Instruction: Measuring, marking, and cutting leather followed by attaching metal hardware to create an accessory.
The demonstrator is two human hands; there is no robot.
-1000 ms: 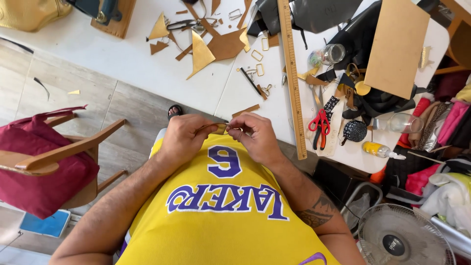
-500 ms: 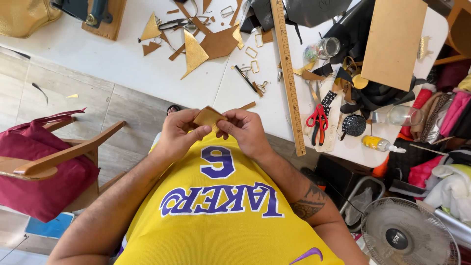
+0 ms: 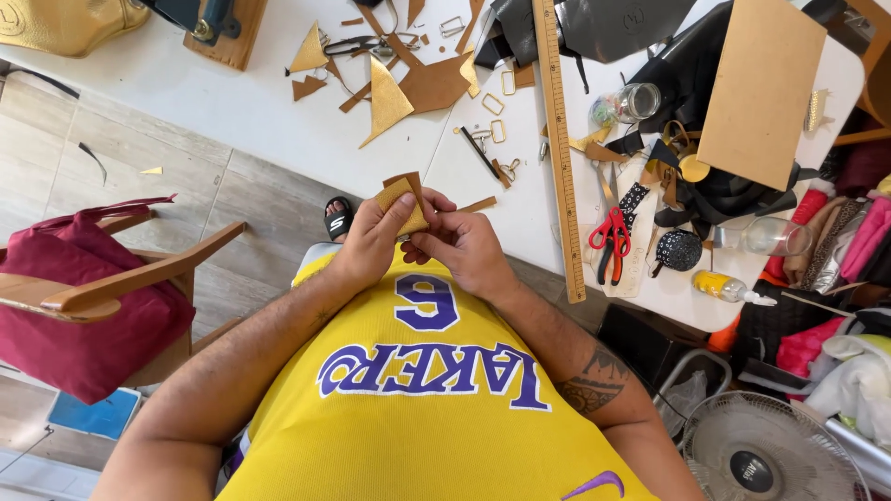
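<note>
Both my hands meet in front of my chest at the near edge of the white worktable [image 3: 241, 111]. My left hand [image 3: 371, 237] and my right hand [image 3: 459, 243] pinch a small folded piece of tan and gold leather [image 3: 403, 199] between thumbs and fingers, held upright above my yellow jersey. A thin brown strip [image 3: 478, 204] lies on the table just beyond my right hand.
Leather offcuts [image 3: 408, 88], metal buckles [image 3: 497, 116], a long wooden ruler [image 3: 557, 139], red-handled scissors [image 3: 608, 241], a glass jar [image 3: 636, 102] and a cardboard sheet [image 3: 761, 88] lie on the table. A wooden chair with a maroon bag [image 3: 88, 297] stands left; a fan [image 3: 775, 455] lower right.
The leather piece has come up from low between my fingers and now stands upright, with the gold face showing. My hands rose slightly with it.
</note>
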